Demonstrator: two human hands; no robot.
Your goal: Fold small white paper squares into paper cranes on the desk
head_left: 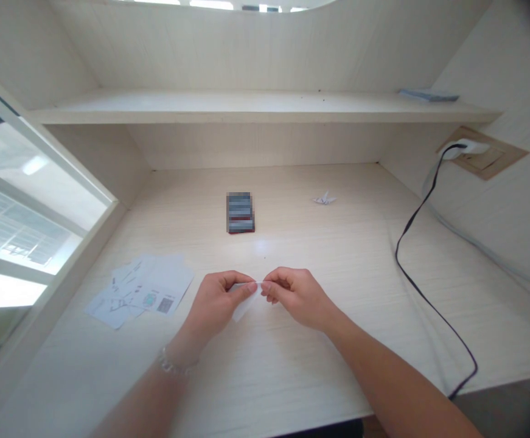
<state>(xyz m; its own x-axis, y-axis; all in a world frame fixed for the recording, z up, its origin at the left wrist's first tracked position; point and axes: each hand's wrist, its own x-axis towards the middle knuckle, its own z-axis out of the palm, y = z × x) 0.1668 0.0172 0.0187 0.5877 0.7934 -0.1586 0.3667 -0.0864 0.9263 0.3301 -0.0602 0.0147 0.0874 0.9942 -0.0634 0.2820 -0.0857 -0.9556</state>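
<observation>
A small piece of white folded paper (245, 306) is held between my two hands above the desk. My left hand (221, 298) pinches it between thumb and index finger, covering much of it. On the other side, the fingertips of my right hand (294, 295) close on the paper's upper right corner, with the thumbs almost meeting. How the paper is folded underneath the fingers is hidden. Farther back on the desk sits a small folded paper crane (324, 199), apart from both hands.
Several printed white sheets (168, 280) lie overlapping at the left. A dark phone-sized object (241, 213), pixelated, rests behind my hands. From a wall socket (488, 152), a black cable (413, 277) runs down the right side. Above is a shelf (265, 115) holding a thin bluish item (429, 95).
</observation>
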